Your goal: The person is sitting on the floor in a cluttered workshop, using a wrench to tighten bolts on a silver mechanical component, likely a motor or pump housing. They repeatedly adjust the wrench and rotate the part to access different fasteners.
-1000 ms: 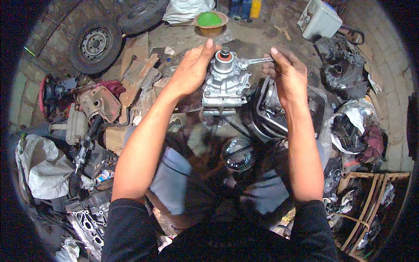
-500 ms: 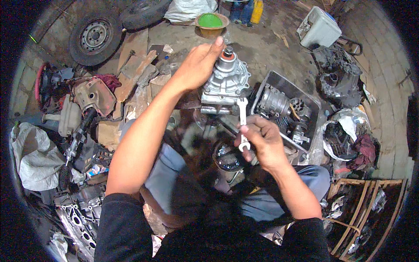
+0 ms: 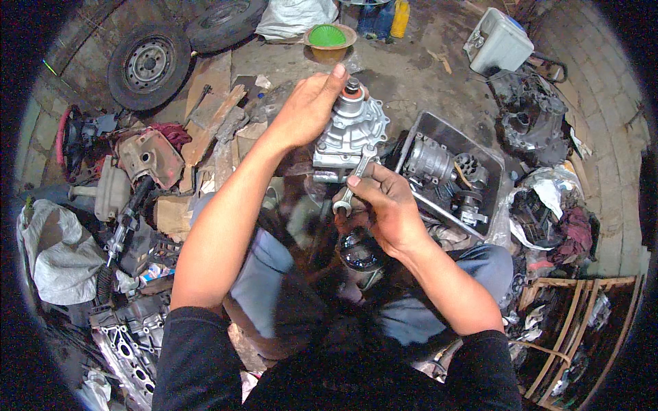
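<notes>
A silvery cast-metal housing point(image 3: 353, 130) with flanges, an orange-red ring and a dark shaft end on top stands in front of me. My left hand point(image 3: 307, 108) grips its left side, thumb raised near the shaft; the other fingers are mostly hidden. In my right hand point(image 3: 385, 209) is a wrench point(image 3: 358, 175), pinched between thumb and fingers. It slants up to the right, its upper end at the housing's lower right flange; whether it sits on a bolt I cannot tell. Below that hand is a round container with dark, shiny contents point(image 3: 360, 253).
Right of the housing, a grey tray point(image 3: 428, 115) holds metal machine parts. Dark castings point(image 3: 528, 113) and a white box point(image 3: 499, 41) lie beyond it. Tyres point(image 3: 149, 65), a green-lined bowl point(image 3: 329, 38), a white sack point(image 3: 62, 246) and a cylinder head point(image 3: 127, 349) surround the spot.
My right hand has moved left and slightly up. The wrench has gone from nearly upright to slanted, its lower end swinging left. My left hand stays on the housing.
</notes>
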The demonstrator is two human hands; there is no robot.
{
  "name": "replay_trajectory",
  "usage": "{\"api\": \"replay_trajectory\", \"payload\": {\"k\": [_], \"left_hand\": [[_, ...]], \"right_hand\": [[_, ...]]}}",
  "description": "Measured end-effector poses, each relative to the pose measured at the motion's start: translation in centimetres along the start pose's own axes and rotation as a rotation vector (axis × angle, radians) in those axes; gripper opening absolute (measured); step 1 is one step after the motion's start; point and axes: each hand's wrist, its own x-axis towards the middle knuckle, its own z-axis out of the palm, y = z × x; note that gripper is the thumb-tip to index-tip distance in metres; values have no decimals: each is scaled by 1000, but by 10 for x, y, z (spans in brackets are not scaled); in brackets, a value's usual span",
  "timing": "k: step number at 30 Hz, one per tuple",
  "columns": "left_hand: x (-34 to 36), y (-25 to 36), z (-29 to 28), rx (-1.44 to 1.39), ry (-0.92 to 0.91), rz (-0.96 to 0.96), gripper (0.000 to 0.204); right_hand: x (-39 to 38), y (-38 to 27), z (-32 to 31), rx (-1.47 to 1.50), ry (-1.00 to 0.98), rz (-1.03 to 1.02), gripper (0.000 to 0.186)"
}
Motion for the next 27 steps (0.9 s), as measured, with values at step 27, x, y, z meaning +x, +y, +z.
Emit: {"api": "replay_trajectory", "payload": {"k": [27], "left_hand": [[-1,-11,-3,-38,-35,-60,78]], "right_hand": [[57,-60,-33,-189,453,-260,25]]}}
